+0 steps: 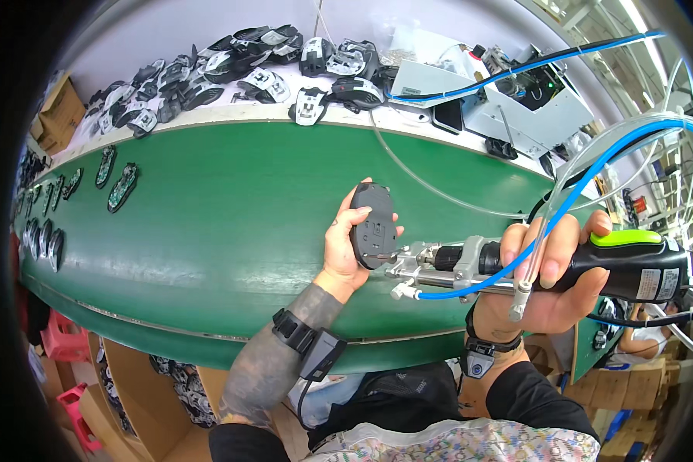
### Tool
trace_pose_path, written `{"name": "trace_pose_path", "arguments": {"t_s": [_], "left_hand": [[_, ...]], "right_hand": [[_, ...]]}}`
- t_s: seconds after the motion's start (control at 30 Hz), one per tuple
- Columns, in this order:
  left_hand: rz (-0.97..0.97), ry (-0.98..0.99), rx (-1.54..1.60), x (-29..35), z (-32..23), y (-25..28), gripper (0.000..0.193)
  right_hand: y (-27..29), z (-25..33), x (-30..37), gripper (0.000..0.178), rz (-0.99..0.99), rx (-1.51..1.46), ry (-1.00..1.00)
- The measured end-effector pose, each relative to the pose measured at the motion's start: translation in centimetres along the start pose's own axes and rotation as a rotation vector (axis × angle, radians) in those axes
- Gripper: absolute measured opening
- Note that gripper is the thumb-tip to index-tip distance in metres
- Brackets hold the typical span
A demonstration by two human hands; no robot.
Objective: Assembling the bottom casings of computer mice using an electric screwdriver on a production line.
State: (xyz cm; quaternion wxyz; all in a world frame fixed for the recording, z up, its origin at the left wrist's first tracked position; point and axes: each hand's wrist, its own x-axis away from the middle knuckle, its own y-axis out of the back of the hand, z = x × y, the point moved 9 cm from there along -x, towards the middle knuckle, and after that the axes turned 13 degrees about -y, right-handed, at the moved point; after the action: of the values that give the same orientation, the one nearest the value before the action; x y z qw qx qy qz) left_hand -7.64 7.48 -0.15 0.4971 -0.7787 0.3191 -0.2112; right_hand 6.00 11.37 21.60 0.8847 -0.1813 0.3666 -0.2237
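Note:
My left hand point(341, 245) is closed around a dark grey computer mouse point(373, 223), its underside turned up toward me, above the green work surface point(208, 223). In my right hand point(554, 262) is a black electric screwdriver point(624, 269) with a lime-green lever, held lying sideways. Its metal tip assembly point(416, 263) points left and meets the lower end of the mouse; whether the bit sits in a screw hole is too small to tell. A blue air hose point(477, 289) and a clear tube run from the tool past my right fingers.
Along the back ledge lie many mouse shells point(262, 83) in a pile, beside a metal screw-feeder machine point(508, 100). Several green circuit boards in shells point(123, 187) rest at the left. Cardboard boxes point(142, 393) stand below the front edge. Hoses cross the right side.

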Motion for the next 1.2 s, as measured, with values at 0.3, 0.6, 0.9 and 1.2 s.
{"name": "trace_pose_path", "arguments": {"t_s": [0.3,0.6,0.9,1.2], "left_hand": [[-0.002,-0.019,0.041,1.2,-1.0,-0.5,0.056],[0.428,-0.768,-1.791,0.9,-5.9,-5.6,0.052],[0.456,-0.549,-1.785,-0.2,-3.7,-2.4,0.052],[0.245,-0.177,-0.792,-0.1,0.2,1.4,0.048]], "right_hand": [[-0.8,-0.5,0.5,0.035,-0.007,0.006,0.032],[2.3,-0.3,-2.2,0.039,-0.172,0.348,-0.202],[4.4,1.9,-3.2,0.029,-0.202,0.225,-0.151],[4.2,1.9,-2.2,0.033,-0.085,0.087,-0.246]]}}
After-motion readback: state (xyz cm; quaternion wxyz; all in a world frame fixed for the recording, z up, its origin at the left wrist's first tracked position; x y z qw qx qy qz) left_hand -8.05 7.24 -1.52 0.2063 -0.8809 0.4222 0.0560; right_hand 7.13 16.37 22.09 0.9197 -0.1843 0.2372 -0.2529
